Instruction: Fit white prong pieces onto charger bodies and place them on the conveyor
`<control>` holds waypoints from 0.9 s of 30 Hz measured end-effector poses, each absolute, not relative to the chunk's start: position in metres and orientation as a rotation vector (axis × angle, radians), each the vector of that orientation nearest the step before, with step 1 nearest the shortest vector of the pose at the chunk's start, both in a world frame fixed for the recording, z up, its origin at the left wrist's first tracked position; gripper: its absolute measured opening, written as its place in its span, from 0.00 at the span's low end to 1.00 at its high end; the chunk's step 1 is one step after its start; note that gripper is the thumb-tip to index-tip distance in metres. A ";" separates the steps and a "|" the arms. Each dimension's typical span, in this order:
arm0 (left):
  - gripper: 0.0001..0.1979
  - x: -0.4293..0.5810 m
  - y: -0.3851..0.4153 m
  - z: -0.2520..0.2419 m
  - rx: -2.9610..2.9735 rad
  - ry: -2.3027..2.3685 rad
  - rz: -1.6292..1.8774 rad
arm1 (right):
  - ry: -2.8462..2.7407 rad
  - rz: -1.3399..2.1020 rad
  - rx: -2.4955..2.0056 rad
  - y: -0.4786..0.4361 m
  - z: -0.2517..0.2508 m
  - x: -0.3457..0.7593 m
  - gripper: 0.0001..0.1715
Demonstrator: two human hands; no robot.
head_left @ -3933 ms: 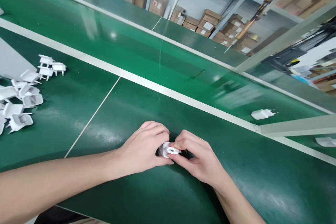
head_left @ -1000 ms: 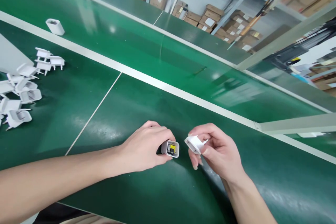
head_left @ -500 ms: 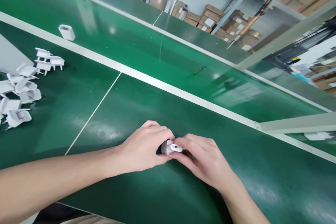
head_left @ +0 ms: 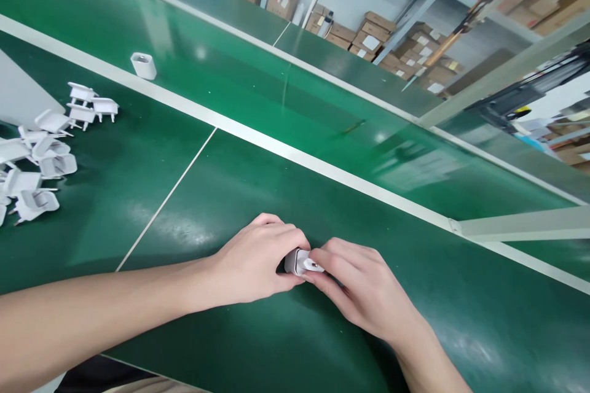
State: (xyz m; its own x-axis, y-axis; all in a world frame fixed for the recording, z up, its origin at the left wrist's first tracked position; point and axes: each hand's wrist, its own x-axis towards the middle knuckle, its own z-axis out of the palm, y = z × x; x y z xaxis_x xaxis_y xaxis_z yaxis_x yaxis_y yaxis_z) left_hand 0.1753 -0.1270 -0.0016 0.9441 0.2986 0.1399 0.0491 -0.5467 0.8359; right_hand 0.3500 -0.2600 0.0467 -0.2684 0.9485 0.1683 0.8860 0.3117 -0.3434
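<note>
My left hand (head_left: 265, 255) is closed around a white charger housing (head_left: 291, 262), its fingers covering most of it. My right hand (head_left: 357, 279) pinches a white plug cap (head_left: 311, 264) between thumb and forefinger at the housing's open end. A thin dark seam shows where the two parts meet; how deep the cap sits cannot be made out. Both hands are low over the green table (head_left: 193, 196). To the far left lies a loose heap of similar white plug caps (head_left: 50, 150), several with pins showing.
Another white charger housing (head_left: 144, 66) stands on the green conveyor belt (head_left: 258, 86) beyond the white rail (head_left: 276, 142). A pale panel (head_left: 27, 89) borders the heap at left. At right a white post (head_left: 520, 224) rises from the rail. Shelves with cardboard boxes (head_left: 369, 37) stand behind.
The housing on the belt has moved to the right along the rail. A dark seam between the held housing and cap now shows more clearly. My hands have barely moved; the view has shifted slightly.
</note>
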 end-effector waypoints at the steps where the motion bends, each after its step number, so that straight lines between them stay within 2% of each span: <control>1: 0.12 0.175 -0.127 -0.001 2.136 0.248 0.332 | -2.242 0.253 -1.638 -0.260 0.046 0.350 0.04; 11: 0.14 0.175 -0.127 0.002 2.093 0.257 0.316 | -2.144 0.364 -1.558 -0.253 0.037 0.350 0.08; 27: 0.12 0.176 -0.128 0.000 2.079 0.252 0.370 | -2.139 0.580 -1.610 -0.249 0.046 0.349 0.14</control>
State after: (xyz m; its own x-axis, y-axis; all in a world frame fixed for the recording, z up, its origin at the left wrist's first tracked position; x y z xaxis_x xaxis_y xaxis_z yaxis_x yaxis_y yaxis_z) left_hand 0.1762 -0.1279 0.0001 0.9322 0.3251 0.1590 0.0295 -0.5061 0.8620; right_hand 0.3488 -0.2489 0.0462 -0.2570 0.9641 0.0672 0.7982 0.2510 -0.5476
